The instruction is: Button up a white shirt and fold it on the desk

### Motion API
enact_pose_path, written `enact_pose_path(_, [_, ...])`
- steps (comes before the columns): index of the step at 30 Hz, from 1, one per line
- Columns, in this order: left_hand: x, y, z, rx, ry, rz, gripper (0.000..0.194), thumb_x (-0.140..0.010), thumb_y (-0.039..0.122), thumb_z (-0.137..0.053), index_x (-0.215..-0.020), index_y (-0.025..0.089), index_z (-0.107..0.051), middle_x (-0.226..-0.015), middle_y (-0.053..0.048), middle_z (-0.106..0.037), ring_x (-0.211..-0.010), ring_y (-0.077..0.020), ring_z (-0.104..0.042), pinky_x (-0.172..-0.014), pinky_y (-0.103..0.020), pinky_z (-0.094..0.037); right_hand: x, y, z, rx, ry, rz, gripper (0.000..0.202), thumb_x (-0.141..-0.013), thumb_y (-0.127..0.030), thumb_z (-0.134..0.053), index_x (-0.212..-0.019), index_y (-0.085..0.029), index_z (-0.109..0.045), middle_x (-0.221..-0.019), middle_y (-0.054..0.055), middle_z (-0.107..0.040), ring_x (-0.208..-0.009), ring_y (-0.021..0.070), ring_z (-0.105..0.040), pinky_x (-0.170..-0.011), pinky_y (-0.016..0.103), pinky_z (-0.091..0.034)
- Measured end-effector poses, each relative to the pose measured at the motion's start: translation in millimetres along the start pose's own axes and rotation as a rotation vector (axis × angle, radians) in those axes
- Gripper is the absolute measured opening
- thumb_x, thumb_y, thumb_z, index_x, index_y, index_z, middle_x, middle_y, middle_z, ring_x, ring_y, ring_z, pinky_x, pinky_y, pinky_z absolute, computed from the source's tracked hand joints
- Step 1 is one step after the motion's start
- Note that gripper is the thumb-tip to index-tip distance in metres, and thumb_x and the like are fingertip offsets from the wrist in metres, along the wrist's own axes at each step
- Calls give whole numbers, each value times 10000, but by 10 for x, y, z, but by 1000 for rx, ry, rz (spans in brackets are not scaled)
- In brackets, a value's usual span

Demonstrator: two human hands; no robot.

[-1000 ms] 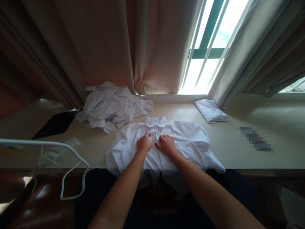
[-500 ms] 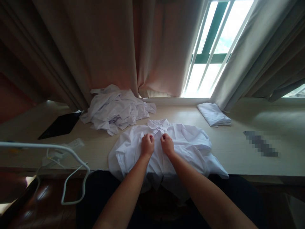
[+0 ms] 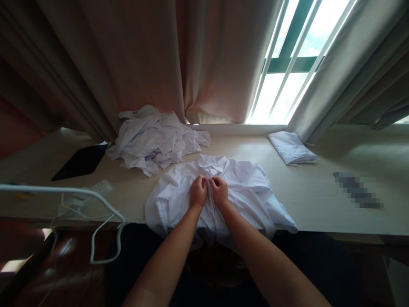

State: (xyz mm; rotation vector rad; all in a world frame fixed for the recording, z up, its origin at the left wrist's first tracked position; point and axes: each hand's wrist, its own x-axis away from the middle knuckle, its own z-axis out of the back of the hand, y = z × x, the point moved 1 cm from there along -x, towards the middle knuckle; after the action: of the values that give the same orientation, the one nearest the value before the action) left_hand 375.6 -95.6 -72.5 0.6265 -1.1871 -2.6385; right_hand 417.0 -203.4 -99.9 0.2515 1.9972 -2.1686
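Note:
A white collared shirt (image 3: 246, 187) lies spread in front of me, collar pointing away, its lower part hanging over the table's front edge. Just below the collar, my left hand (image 3: 198, 191) is closed on the left side of the front opening. My right hand (image 3: 219, 190) pinches the right side of the opening, close beside the left. The fingertips nearly meet over the middle of the shirt front. Whether a button sits between them is too small to make out.
A heap of crumpled white shirts (image 3: 156, 138) lies at the back left, near a flat black object (image 3: 79, 162). One folded white garment (image 3: 292, 147) rests by the window. A white metal frame (image 3: 107, 204) and a power strip (image 3: 96, 189) are at the left; a blurred dark item (image 3: 356, 190) is at the right.
My right hand has moved left towards my left hand, drawing the shirt's right front edge inward. The gap between the hands has narrowed. The view has shifted slightly.

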Motion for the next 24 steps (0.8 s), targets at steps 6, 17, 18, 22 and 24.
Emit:
enact_pose_path(6, [-1,-52,30,86,20,15,258,-943,316,-531,-1163,201,-600,-1090,-104,-704,-943,-183,-663,-875,-305,-513,56,-5,-1,-8,-5,12,332,-879,-455,-552,-980,-184,-717,-932,70,-740,-855,215,-665,-831,338,-520])
enact_pose_path(17, [-7,-158,-25,239,25,-65,244,-916,330,-590,-1087,196,-701,-1070,-94,-729,-952,-199,-681,-854,-321,-542,41,9,98,12,-32,65,303,-871,-410,-568,-968,-179,-738,-933,76,-749,-860,224,-676,-820,337,-526])
enact_pose_path(18, [-11,-169,-28,242,32,-65,243,-911,331,-599,-1085,196,-703,-1062,-94,-730,-938,-198,-681,-847,-322,-543,44,9,99,17,-32,70,303,-875,-410,-566,-972,-181,-738,-936,77,-748,-863,224,-675,-823,339,-526])
enact_pose_path(22, [-24,-214,-37,235,66,-54,236,-885,311,-632,-1076,196,-708,-1047,-94,-726,-900,-191,-670,-829,-318,-534,62,1,97,46,-36,94,295,-888,-391,-557,-985,-181,-739,-939,81,-741,-862,223,-669,-822,342,-522])
enact_pose_path(24, [-30,-242,-43,224,84,-41,225,-869,295,-646,-1058,193,-711,-1030,-93,-723,-887,-189,-663,-823,-315,-526,75,-13,90,64,-50,115,278,-887,-373,-566,-981,-185,-748,-936,79,-735,-868,220,-664,-820,337,-516])
